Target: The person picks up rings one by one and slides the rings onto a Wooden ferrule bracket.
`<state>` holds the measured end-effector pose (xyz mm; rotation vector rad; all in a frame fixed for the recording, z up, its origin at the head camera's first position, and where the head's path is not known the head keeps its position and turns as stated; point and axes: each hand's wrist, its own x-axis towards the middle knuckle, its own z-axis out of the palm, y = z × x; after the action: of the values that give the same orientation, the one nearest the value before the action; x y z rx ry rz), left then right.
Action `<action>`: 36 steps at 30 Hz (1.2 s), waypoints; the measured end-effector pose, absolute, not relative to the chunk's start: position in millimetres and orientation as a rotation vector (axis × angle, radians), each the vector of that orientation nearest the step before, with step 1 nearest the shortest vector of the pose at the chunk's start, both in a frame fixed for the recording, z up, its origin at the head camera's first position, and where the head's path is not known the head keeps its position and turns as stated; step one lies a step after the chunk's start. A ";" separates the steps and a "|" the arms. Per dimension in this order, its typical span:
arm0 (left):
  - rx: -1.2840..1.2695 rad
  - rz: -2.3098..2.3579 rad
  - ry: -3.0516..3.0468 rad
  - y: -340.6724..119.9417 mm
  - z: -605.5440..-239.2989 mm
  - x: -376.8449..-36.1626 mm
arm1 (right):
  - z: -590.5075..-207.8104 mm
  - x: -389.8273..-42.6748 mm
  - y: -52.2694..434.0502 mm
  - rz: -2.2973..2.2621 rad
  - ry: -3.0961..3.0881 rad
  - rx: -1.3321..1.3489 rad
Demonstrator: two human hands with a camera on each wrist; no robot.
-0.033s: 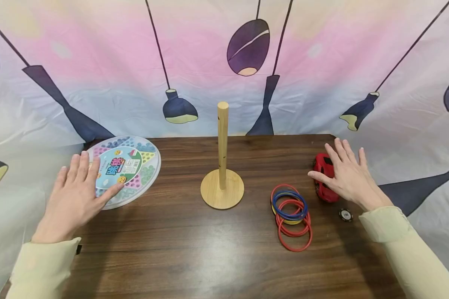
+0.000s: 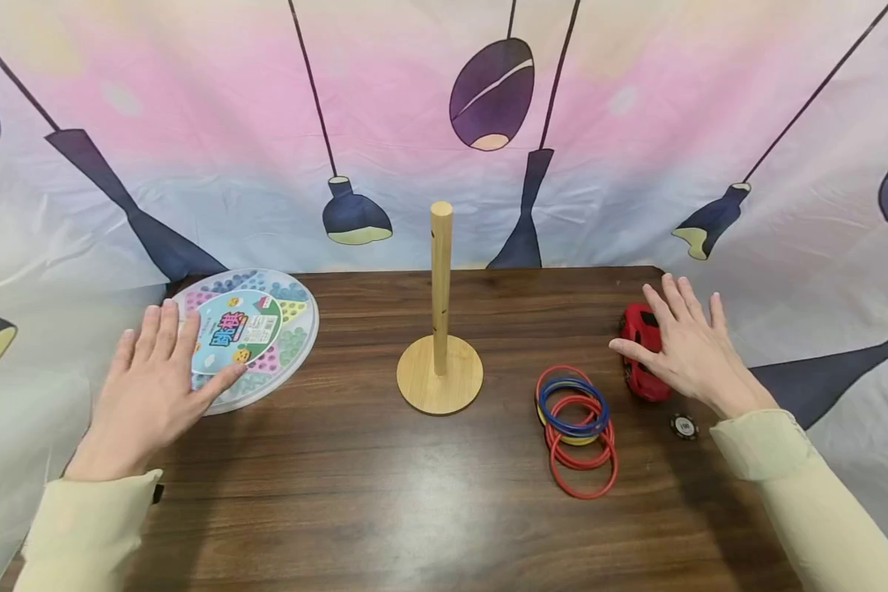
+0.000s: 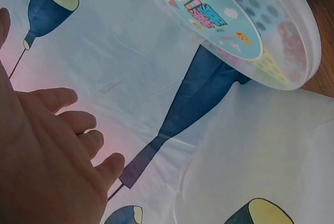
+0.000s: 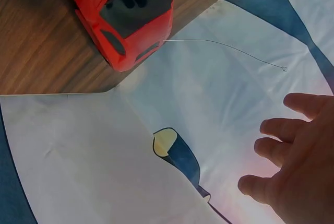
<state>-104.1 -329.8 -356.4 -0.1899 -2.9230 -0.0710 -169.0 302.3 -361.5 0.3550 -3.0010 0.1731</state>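
Observation:
My left hand (image 2: 144,386) is spread with straight fingers, overlapping the near left side of a round Chinese checkers set (image 2: 289,366) in the head view. On the right, my right hand (image 2: 691,349) is held flat with fingers apart, partly covering a red toy car (image 2: 640,374). The left wrist view shows the checkers set's clear lid (image 3: 289,31) beyond the hand. In the right wrist view the car (image 4: 151,33) lies at the table's corner with a thin wire antenna. Neither hand holds anything.
A wooden post on a round base (image 2: 441,386) stands mid-table. To its right lies a pile of red, blue and yellow rings (image 2: 583,495), with a black-and-white poker chip (image 2: 684,426) beside it. A printed curtain (image 2: 266,205) hangs behind the dark wooden table (image 2: 326,493).

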 end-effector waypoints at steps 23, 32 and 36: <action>-0.378 -0.933 -3.040 -141.8 -445.2 -130.7 | -410.5 -111.4 232.2 0.554 -3.027 0.339; -0.393 -0.739 -3.072 -121.4 -457.8 -135.7 | -416.5 -109.9 235.4 0.493 -3.158 0.214; -0.376 -0.664 -3.073 -119.3 -455.9 -137.0 | -416.0 -110.1 238.5 0.520 -3.171 0.188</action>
<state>-137.0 -119.3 -455.9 -0.3765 -3.0727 -0.6645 -110.1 238.5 -416.0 0.1882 -3.1710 0.5195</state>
